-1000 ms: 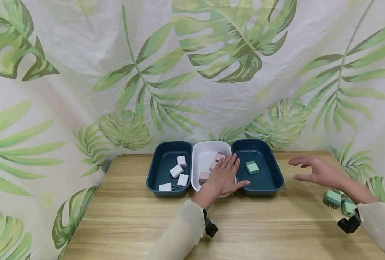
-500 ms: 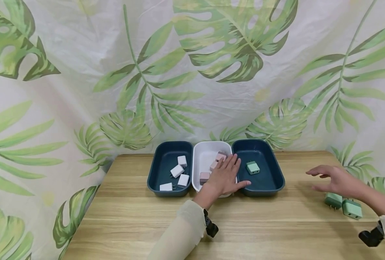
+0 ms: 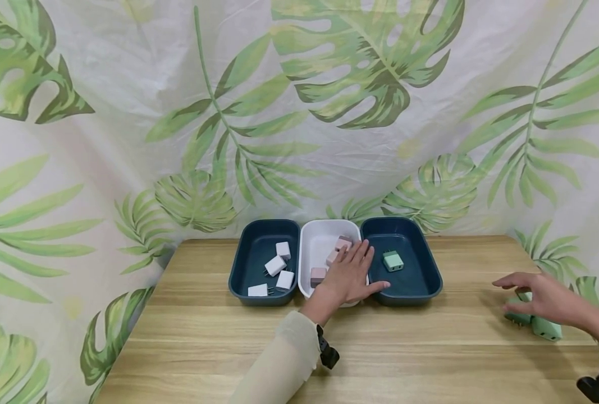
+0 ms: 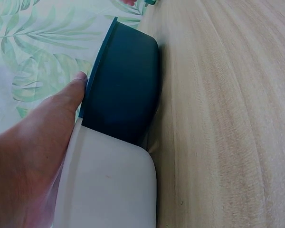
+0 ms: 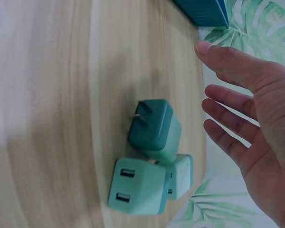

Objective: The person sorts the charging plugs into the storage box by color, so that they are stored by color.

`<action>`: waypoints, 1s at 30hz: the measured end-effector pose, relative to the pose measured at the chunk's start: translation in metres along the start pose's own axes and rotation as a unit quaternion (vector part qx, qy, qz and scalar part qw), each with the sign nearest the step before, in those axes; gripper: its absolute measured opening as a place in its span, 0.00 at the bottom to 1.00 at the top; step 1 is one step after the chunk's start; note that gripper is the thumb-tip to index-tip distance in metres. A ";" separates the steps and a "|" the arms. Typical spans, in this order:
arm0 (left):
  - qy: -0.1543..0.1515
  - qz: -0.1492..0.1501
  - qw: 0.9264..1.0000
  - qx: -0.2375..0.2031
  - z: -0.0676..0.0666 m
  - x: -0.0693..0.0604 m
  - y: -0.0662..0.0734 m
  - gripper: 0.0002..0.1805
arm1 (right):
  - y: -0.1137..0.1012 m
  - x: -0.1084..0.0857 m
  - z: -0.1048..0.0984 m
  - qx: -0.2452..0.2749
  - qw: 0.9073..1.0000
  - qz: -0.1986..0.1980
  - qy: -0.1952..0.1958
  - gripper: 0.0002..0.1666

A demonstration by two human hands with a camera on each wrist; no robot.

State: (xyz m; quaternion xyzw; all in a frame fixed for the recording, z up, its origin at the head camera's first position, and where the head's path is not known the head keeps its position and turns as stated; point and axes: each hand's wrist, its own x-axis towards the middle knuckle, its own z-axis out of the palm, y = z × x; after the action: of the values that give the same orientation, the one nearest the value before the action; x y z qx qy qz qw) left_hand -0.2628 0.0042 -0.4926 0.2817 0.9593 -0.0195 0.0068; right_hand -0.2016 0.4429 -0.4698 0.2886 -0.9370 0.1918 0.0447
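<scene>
My left hand lies flat with straight fingers across the white tray; its thumb reaches over the rim of the right dark blue tray. Several pink charger plugs lie in the white tray, some partly under the hand. My right hand hovers over green chargers at the table's right side, fingers spread and holding nothing. The right wrist view shows three of them bunched together: one with its prongs showing, one with two USB ports, and a third behind.
One green charger sits in the right dark blue tray. The left dark blue tray holds several white chargers. All three trays stand side by side on the wooden table, before a leaf-patterned cloth.
My right hand has moved right and down from beside the right tray to above the green chargers. The left hand has stayed in place.
</scene>
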 end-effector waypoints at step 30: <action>-0.005 -0.001 1.000 -0.027 0.006 0.002 -0.001 0.54 | 0.019 -0.029 0.016 -0.023 0.998 0.042 0.028 0.31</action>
State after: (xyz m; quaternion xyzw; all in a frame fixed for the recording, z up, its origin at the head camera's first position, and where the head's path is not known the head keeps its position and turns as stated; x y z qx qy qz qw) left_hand -0.2649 0.0043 -0.4987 0.2802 0.9597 0.0054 0.0190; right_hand -0.1872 0.4661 -0.4969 0.2425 -0.9507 0.1800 0.0696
